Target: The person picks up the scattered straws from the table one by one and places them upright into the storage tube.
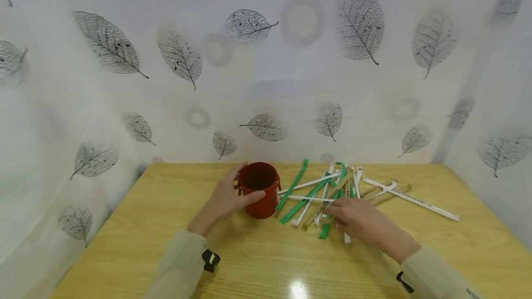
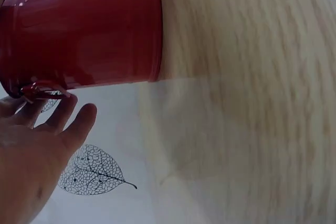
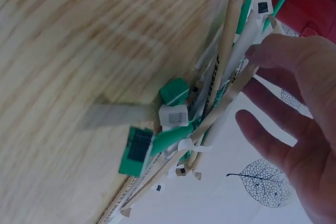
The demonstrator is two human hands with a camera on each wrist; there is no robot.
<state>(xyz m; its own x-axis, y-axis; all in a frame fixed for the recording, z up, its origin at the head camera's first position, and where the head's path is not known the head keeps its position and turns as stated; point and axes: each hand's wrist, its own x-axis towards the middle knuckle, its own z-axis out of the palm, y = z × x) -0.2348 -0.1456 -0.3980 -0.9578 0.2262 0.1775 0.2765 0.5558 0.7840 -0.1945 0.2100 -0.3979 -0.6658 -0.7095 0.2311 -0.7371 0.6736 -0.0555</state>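
My left hand [image 1: 228,200] holds a small red metal bucket [image 1: 262,206] upright on the table, thumb across its front near the rim and fingers at its left side. In the left wrist view, the fingertips [image 2: 86,113] are by the bucket's handle loop [image 2: 44,90]. At the near side of a loose heap of long, thin paper-wrapped sticks [image 1: 297,206] in green, white and brown is my right hand [image 1: 359,223]. Its thumb and forefinger pinch a brown wrapped stick [image 3: 228,95], as the right wrist view shows; the other fingers are spread.
The sticks lie crossed over one another to the right of the bucket, with a long white one [image 1: 432,206] reaching furthest right. A light wooden table [image 1: 257,262] carries everything. Behind it hangs a pale leaf-patterned sheet [image 1: 266,77], which also encloses both sides.
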